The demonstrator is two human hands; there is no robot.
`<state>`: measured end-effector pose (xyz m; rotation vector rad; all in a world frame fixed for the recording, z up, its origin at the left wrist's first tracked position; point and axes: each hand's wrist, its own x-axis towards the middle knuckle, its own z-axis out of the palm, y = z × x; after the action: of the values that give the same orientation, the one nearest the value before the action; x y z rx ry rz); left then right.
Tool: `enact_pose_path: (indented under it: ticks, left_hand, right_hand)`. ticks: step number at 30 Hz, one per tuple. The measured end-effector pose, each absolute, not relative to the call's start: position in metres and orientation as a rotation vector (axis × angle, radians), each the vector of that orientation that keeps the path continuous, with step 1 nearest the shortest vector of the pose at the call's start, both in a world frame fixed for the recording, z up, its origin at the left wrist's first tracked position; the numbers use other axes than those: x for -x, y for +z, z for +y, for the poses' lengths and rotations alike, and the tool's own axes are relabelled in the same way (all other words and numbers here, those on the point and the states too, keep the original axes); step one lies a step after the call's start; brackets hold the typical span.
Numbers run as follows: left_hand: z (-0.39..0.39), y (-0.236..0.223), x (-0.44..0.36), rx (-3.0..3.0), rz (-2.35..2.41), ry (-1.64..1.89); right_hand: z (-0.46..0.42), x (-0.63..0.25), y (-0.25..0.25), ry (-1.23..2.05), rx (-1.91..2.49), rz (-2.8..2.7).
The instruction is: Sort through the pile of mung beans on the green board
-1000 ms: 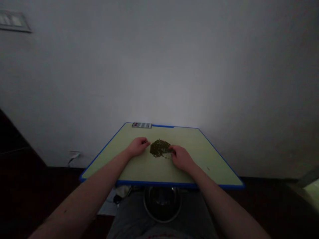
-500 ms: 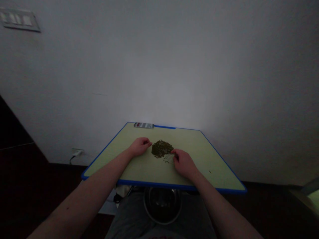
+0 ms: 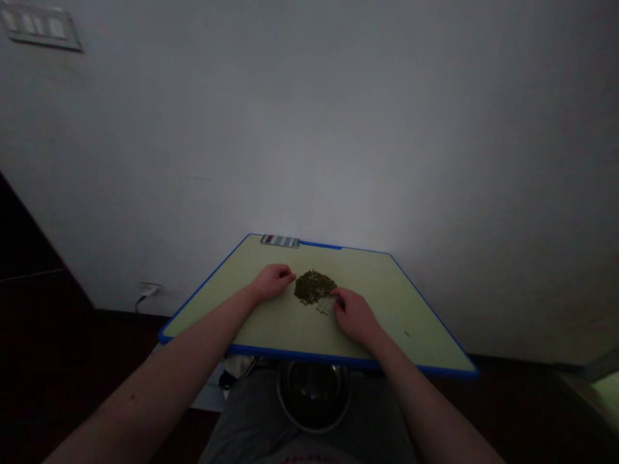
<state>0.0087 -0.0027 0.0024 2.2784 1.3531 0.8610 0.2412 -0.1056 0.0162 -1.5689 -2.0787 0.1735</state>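
Observation:
A pile of small green-brown grains [image 3: 313,285] lies on the pale yellow-green table top [image 3: 290,328]; a few loose ones are scattered at its near right edge. My left hand [image 3: 275,281] rests left of the pile, fingers curled and thumb and forefinger tips close to its edge. My right hand [image 3: 355,314] is at the pile's right side, its fingers bent inward and the fingertips touching the edge of the grains. Whether anything small is between the fingers of either hand is hidden. Both forearms reach across the table's near edge.
A phone with a lit screen [image 3: 280,241] lies at the far left edge of the table. A metal bowl [image 3: 314,422] sits on my lap below the near edge. One small dark piece [image 3: 407,334] lies to the right. Behind the table stands a white wall [image 3: 309,129].
My right hand has shifted very slightly left along the near right edge of the pile. My left hand has hardly moved. The camera view has tilted a little.

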Motion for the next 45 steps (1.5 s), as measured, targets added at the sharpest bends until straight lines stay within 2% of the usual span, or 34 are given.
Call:
enact_pose_path:
  ticks: [9,45]
  left_hand:
    - [-0.005,0.006,-0.008,-2.289,1.357,0.852]
    - [-0.005,0.006,-0.01,-2.26,1.344,0.869]
  right_hand:
    - [-0.108,-0.231,0.015,0.031,1.717,-1.985]
    - [-0.101,-0.242,0.019,0.083,1.751,-2.017]
